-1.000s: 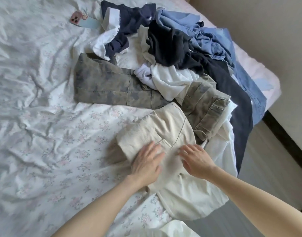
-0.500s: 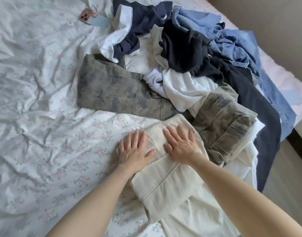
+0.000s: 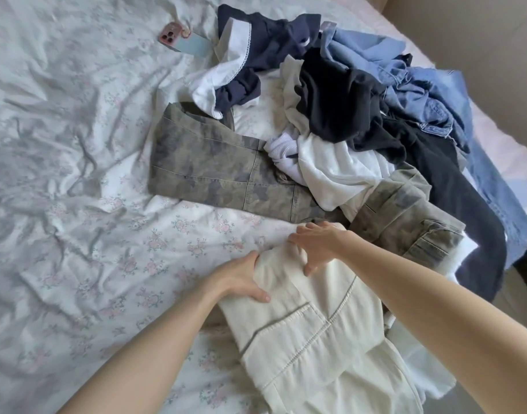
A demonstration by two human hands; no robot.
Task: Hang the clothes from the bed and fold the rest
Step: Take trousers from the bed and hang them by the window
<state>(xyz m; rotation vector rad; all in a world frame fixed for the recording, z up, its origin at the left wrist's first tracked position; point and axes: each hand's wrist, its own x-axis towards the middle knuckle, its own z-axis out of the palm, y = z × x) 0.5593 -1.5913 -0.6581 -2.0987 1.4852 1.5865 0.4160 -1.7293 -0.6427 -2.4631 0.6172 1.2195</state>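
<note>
Nearest, a cream, heavy-cotton pair of trousers with stitched seams and a patch pocket (image 3: 310,333) is lying on the floral white bed sheet (image 3: 77,234), its long axis running from the lower right edge of the view up and to the left, the folded end pointing away from the person. The left hand (image 3: 241,279) is gripping that folded end at its left edge, thumb lying on top and fingers tucked beneath the cloth. The right hand (image 3: 316,243) is pressing down on the far tip of the fold, fingers spread and bent over it (the fingertips are partly hidden in the fabric). Just beyond, olive camouflage cargo trousers (image 3: 214,171) are stretching left to right across the bed. Behind them a white crumpled shirt (image 3: 331,171), a black soft garment (image 3: 340,106), a navy top with white lace-trimmed collar (image 3: 271,46) and light blue denim jeans (image 3: 429,103) are piling together. Farthest left, a pink-cased phone (image 3: 178,40) is resting on the sheet.
</note>
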